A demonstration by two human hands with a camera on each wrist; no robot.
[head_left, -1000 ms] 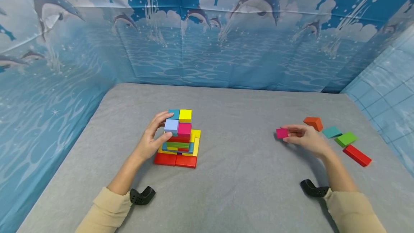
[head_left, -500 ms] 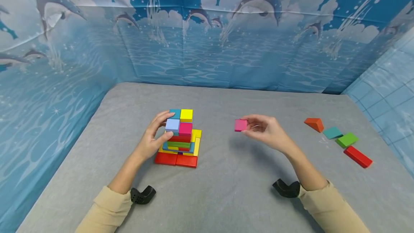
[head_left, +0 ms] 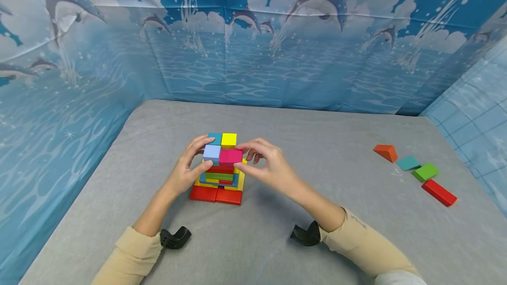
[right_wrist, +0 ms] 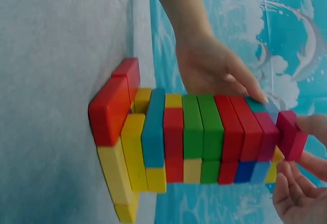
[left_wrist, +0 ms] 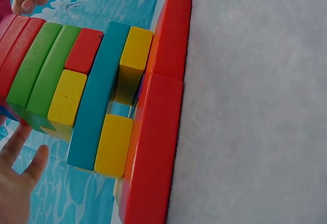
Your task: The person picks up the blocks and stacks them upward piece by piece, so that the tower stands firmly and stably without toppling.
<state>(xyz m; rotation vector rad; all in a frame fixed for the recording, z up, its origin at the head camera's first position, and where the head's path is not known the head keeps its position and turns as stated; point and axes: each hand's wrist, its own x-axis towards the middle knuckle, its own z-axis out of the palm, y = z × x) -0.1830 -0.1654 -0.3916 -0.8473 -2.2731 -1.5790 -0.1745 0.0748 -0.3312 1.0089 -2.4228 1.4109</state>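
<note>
My left hand (head_left: 179, 175) holds the left side of a block tower (head_left: 219, 176), its thumb on the front near a light-blue block (head_left: 211, 152) and a finger at the teal block (head_left: 215, 138) behind. Between the thumb and fingers of my right hand (head_left: 273, 168) is a magenta block (right_wrist: 291, 136). It is at the tower's top right front, beside the light-blue block; in the right wrist view it looks tilted slightly away from the pink block (right_wrist: 266, 136) under it. A yellow block (head_left: 229, 140) tops the back right. Red blocks (left_wrist: 153, 147) form the base's front.
On the grey cloth at the right lie an orange wedge (head_left: 385, 152), a teal piece (head_left: 408, 162), a green block (head_left: 425, 172) and a red block (head_left: 439, 192). A dolphin-print curtain (head_left: 253, 69) stands behind the table.
My right hand has carried the magenta block leftward from near the loose pieces to the tower's top. My left hand has stayed at the tower.
</note>
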